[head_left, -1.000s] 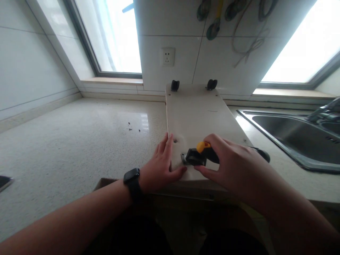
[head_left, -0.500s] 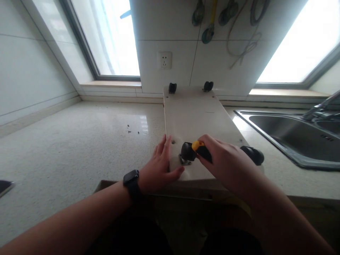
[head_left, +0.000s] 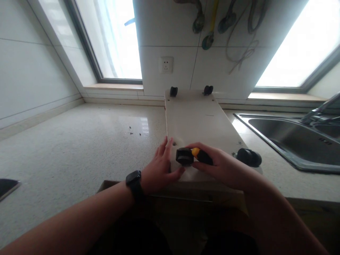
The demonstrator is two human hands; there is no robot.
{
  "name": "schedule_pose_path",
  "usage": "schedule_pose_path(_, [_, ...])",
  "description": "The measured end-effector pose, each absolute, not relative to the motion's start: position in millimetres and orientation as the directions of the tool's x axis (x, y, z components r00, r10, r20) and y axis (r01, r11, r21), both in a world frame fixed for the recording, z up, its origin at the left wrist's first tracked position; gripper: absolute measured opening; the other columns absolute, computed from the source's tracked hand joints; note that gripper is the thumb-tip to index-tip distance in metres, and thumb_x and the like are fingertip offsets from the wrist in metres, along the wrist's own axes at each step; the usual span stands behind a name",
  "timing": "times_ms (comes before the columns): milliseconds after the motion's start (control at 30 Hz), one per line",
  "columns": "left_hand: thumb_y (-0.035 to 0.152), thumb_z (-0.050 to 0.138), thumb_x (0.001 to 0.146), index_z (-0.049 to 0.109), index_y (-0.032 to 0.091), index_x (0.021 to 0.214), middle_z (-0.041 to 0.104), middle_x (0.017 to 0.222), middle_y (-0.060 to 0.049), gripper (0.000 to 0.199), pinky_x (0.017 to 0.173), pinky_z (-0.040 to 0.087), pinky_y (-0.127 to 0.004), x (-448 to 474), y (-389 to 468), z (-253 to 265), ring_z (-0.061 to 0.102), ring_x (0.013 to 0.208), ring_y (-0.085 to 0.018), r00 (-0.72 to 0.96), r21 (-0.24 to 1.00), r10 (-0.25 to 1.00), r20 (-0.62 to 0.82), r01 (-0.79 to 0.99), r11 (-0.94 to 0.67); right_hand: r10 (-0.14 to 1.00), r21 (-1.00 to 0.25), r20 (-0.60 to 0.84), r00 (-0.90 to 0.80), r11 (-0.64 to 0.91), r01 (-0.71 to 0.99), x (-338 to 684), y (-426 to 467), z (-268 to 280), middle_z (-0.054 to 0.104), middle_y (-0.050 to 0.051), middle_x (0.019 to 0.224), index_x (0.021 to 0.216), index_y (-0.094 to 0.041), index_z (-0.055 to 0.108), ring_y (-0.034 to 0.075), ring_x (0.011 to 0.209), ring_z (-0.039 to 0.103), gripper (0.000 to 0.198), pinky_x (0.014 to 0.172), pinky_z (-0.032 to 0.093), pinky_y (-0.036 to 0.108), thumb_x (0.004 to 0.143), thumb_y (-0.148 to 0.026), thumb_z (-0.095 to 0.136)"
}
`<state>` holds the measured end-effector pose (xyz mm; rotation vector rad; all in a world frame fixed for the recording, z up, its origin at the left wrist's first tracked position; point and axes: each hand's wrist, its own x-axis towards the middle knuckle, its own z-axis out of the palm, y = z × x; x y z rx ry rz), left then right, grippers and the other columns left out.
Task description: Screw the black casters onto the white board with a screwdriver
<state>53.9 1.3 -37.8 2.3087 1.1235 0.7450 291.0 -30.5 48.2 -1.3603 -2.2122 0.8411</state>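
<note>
A pale flat panel [head_left: 195, 122] lies on the counter with black caster wheels at its corners. My left hand [head_left: 160, 166] rests on the panel's near left edge, fingers stretched out and thumb across the near corner. Right beside it sits the near left caster [head_left: 185, 156]. My right hand [head_left: 220, 159] is closed around a screwdriver [head_left: 203, 156] with a yellow and black handle, held close against that caster. The screwdriver's tip is hidden. Further right is the near right caster [head_left: 249, 157]. Two more, a far left caster [head_left: 173, 91] and a far right caster [head_left: 208, 90], stand by the wall.
Several small dark screws [head_left: 131, 133] lie on the speckled counter [head_left: 79, 148] to the left. A steel sink [head_left: 289, 138] with a faucet [head_left: 317, 110] is on the right. A dark object [head_left: 7, 187] lies at the left edge. A socket [head_left: 166, 64] and pipes are on the wall.
The near left caster has swivelled and now covers its mounting plate. My right hand has turned a little with the screwdriver. My left hand stays on the panel's edge.
</note>
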Motion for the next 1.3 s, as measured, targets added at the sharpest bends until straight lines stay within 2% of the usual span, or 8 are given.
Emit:
schedule_pose_path(167, [0.065,0.054,0.096,0.003,0.018,0.166,0.004,0.174,-0.022,0.098,0.128,0.018,-0.064,53,1,-37,-0.001,0.161,-0.038,0.522,0.622,0.808,0.272,0.546,-0.561,0.897,-0.735,-0.008,-0.443,0.295,0.611,296,-23,47,0.071,-0.002,0.110,0.124,-0.031,0.061,0.016,0.098,0.064,0.035,0.088,0.048,0.029,0.094,-0.048,0.065])
schedule_pose_path(400, [0.066,0.039,0.102,0.010,0.027,0.166,0.007,0.175,-0.015,0.080,0.128,0.015,-0.066,51,1,-36,0.002,0.162,-0.034,0.488,0.704,0.834,0.259,0.496,-0.509,0.928,-0.817,-0.173,-0.329,0.051,0.575,300,-20,40,0.056,-0.004,0.079,0.117,-0.025,0.059,0.009,0.054,0.048,0.042,0.043,0.038,0.022,0.090,-0.057,0.066])
schedule_pose_path(500, [0.066,0.042,0.101,0.016,0.026,0.164,0.010,0.174,-0.016,0.079,0.128,0.017,-0.065,52,1,-34,0.005,0.162,-0.035,0.469,0.717,0.843,0.263,0.490,-0.496,0.937,-0.845,-0.112,-0.331,0.085,0.529,300,-20,41,0.062,-0.002,0.088,0.134,-0.030,0.055,0.007,0.055,0.049,0.049,0.045,0.040,0.019,0.091,-0.050,0.067])
schedule_pose_path(600, [0.064,0.043,0.102,0.025,0.026,0.161,0.018,0.172,-0.017,0.072,0.128,0.019,-0.064,54,2,-32,0.011,0.161,-0.033,0.431,0.729,0.857,0.283,0.483,-0.484,0.924,-0.853,-0.163,-0.347,0.044,0.520,299,-19,44,0.066,-0.002,0.093,0.154,-0.042,0.040,0.007,0.051,0.048,0.068,0.044,0.041,0.020,0.092,-0.046,0.067])
schedule_pose_path(867, [0.063,0.043,0.103,0.032,0.024,0.155,0.026,0.167,-0.018,0.066,0.127,0.024,-0.059,56,1,-33,0.016,0.160,-0.033,0.408,0.739,0.865,0.293,0.477,-0.475,0.916,-0.866,-0.161,-0.368,0.048,0.498,297,-18,46,0.066,-0.002,0.088,0.140,-0.036,0.055,0.007,0.052,0.047,0.052,0.042,0.038,0.018,0.090,-0.043,0.068])
schedule_pose_path(1000, [0.056,0.041,0.106,0.036,0.021,0.153,0.040,0.158,-0.019,0.059,0.113,0.046,-0.053,47,11,-31,0.047,0.141,-0.031,0.364,0.738,0.866,0.343,0.466,-0.488,0.919,-0.857,-0.170,-0.356,0.040,0.513,298,-19,46,0.063,-0.003,0.084,0.138,-0.034,0.054,0.007,0.051,0.047,0.051,0.041,0.038,0.018,0.090,-0.043,0.068])
schedule_pose_path(1133, [0.040,0.042,0.107,0.049,0.017,0.140,0.063,0.133,-0.014,0.040,0.101,0.055,-0.040,8,49,-16,0.063,0.114,-0.022,0.250,0.553,0.846,0.472,0.663,-0.505,0.921,-0.857,-0.182,-0.345,0.023,0.516,298,-20,45,0.059,-0.005,0.082,0.137,-0.036,0.053,0.007,0.050,0.045,0.050,0.041,0.037,0.019,0.090,-0.044,0.068])
schedule_pose_path(1300, [0.024,0.048,0.096,0.065,0.012,0.120,0.071,0.117,-0.015,0.032,0.107,0.048,-0.048,-69,104,-14,0.065,0.106,-0.026,0.155,0.434,0.880,0.448,0.824,-0.366,0.923,-0.846,-0.173,-0.343,0.039,0.532,299,-21,45,0.057,-0.005,0.081,0.134,-0.037,0.053,0.008,0.053,0.047,0.048,0.044,0.037,0.020,0.090,-0.047,0.069])
